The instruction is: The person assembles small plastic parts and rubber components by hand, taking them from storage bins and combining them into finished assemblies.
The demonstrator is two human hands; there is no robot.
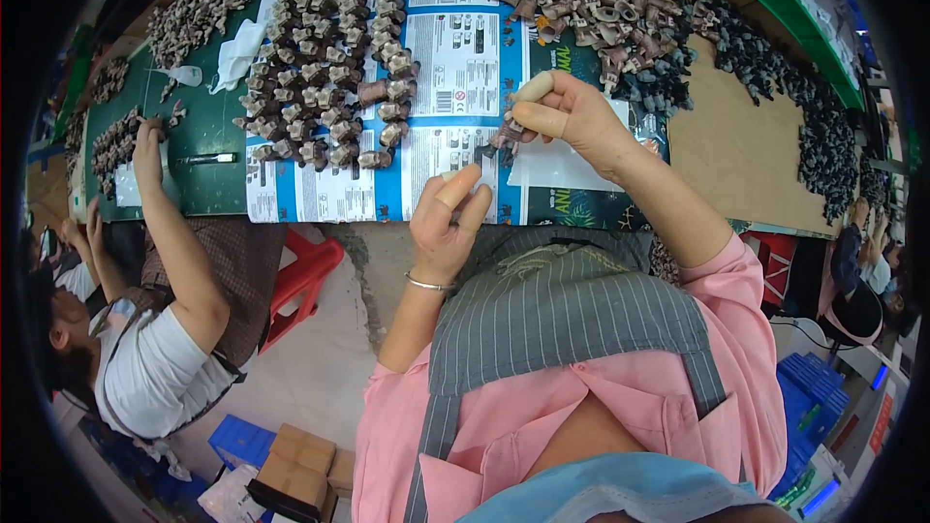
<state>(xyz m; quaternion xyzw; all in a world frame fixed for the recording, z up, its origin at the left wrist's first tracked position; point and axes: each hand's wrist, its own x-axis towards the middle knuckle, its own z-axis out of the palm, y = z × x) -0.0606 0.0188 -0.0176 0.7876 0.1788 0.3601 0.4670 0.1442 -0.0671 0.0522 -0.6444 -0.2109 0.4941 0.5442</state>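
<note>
My right hand (pixel 579 124), with pale covers on its fingertips, pinches a small brownish-purple toy figure part (pixel 508 134) above the printed sheets. A dark grey bit shows at that part's lower left end. My left hand (pixel 448 223) is just below and to the left, its covered fingers curled in together near the table's front edge. Whatever those fingers hold, if anything, is hidden. Between the hands and the far side lie printed blue-and-white sheets (pixel 451 48). A white sheet (pixel 557 167) lies under my right wrist.
Rows of brown toy figures (pixel 320 87) stand left of the hands. Loose brown parts (pixel 620 15) are heaped beyond my right hand, and dark grey parts (pixel 819 126) spread along brown board (pixel 731 131). At left, a co-worker's arm (pixel 179 242) reaches over the table near a red stool (pixel 305 276).
</note>
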